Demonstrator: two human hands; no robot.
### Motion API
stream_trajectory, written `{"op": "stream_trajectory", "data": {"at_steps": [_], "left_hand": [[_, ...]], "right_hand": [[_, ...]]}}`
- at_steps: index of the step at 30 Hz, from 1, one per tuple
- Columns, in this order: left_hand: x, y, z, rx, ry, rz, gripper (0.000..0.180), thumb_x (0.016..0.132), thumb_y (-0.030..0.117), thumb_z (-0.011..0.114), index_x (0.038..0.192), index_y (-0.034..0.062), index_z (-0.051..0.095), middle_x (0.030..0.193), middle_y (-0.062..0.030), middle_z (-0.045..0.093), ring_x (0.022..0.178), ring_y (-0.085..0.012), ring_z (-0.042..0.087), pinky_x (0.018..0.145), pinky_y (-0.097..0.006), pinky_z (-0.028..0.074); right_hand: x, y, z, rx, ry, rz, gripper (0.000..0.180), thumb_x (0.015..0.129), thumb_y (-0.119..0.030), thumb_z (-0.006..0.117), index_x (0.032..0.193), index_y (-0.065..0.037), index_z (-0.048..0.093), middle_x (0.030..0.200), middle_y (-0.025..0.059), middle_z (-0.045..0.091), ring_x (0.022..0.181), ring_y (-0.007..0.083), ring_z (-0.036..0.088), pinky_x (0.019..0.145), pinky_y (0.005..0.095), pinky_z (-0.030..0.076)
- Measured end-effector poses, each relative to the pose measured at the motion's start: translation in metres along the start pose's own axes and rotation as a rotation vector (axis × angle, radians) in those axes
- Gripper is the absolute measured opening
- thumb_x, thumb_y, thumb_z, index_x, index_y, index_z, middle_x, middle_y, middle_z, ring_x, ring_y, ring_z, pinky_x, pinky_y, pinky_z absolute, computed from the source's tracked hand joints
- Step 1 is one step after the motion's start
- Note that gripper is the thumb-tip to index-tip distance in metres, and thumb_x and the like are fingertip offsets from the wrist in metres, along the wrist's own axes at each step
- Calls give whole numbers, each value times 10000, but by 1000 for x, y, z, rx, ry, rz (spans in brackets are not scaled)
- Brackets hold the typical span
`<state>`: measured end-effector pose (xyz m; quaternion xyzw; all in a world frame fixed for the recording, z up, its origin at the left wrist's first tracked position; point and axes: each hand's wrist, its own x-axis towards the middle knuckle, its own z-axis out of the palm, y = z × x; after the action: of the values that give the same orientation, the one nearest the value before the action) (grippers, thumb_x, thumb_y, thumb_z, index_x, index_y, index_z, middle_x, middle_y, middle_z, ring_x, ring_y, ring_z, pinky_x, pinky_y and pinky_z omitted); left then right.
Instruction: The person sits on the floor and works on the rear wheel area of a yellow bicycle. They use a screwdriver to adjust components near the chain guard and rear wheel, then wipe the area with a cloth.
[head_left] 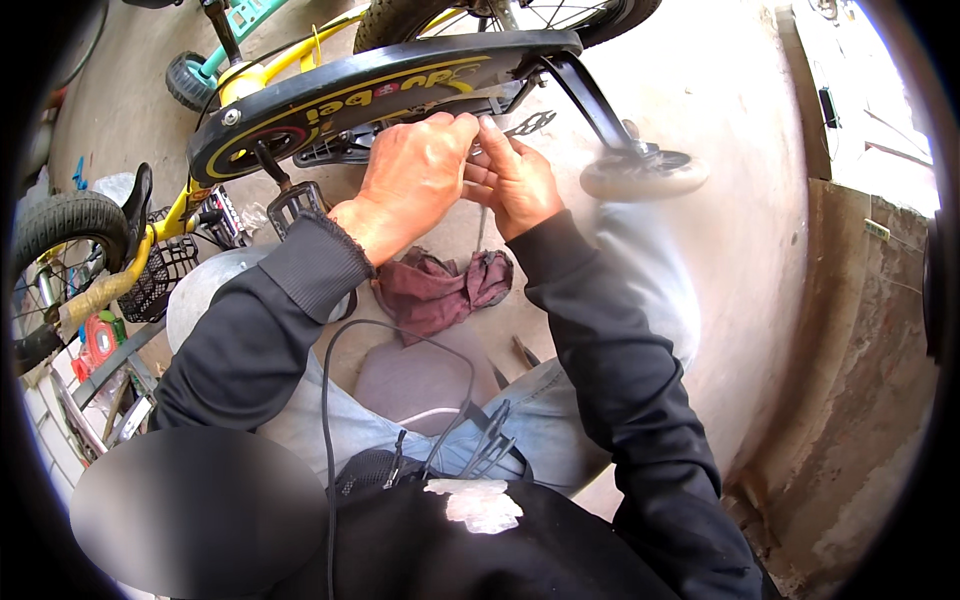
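A small yellow bicycle (265, 75) lies on its side or leans in front of me, its long black chain guard (400, 80) facing up toward me. Just below the guard, my left hand (412, 170) and my right hand (518, 188) meet with their fingertips pinched together. Whatever they pinch is hidden by the fingers. A thin metal rod (483, 230) shows beneath the right hand, and I cannot tell whether it is held. A black pedal (297, 205) sits beside my left wrist. One training wheel (643, 175) on a black bracket (588, 100) stands right of my right hand.
A dark red rag (440, 290) lies on the floor between my knees. At the left is another bicycle's wheel (65, 240) with a black basket (160, 265). A loose black cable (327, 400) crosses my lap. A rough wall (860, 320) rises at the right.
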<state>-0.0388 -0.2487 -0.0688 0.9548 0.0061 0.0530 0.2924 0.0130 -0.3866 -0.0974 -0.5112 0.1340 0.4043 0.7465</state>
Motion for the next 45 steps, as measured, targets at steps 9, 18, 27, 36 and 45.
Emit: {"op": "stream_trajectory", "data": {"at_steps": [9,18,27,36,45], "left_hand": [[9,12,-17,-29,216,37,216,836,67,627,1049,28,627,932,-154,638,818,-353,646,702,-407,531],[7,12,-26,-81,232,42,206,828,51,642,1032,24,633,931,-145,648,826,-336,653,713,-380,533],[6,14,-24,-132,180,9,192,831,37,646,1021,16,631,930,-137,649,830,-318,655,714,-369,532],[4,16,-24,-167,150,23,187,842,21,631,1027,-7,633,935,-145,645,837,-313,653,723,-364,529],[5,15,-21,-199,159,45,143,836,87,609,964,26,625,884,-152,627,800,-362,633,696,-431,515]], "right_hand": [[28,-15,5,144,-88,-106,419,941,-385,622,1084,5,569,966,123,645,827,189,652,733,311,558],[35,-21,14,209,-99,-115,442,956,-398,588,1075,27,558,971,169,647,819,234,671,704,334,571],[39,-24,13,217,-63,-117,419,978,-377,520,1077,27,569,945,163,652,754,230,667,661,334,579],[39,-30,7,88,-60,-67,361,993,-348,504,1076,-4,573,933,134,652,772,226,658,672,347,559],[43,-24,13,182,-5,-81,346,1005,-307,508,1184,-12,533,1038,148,625,885,239,639,785,372,533]]}}
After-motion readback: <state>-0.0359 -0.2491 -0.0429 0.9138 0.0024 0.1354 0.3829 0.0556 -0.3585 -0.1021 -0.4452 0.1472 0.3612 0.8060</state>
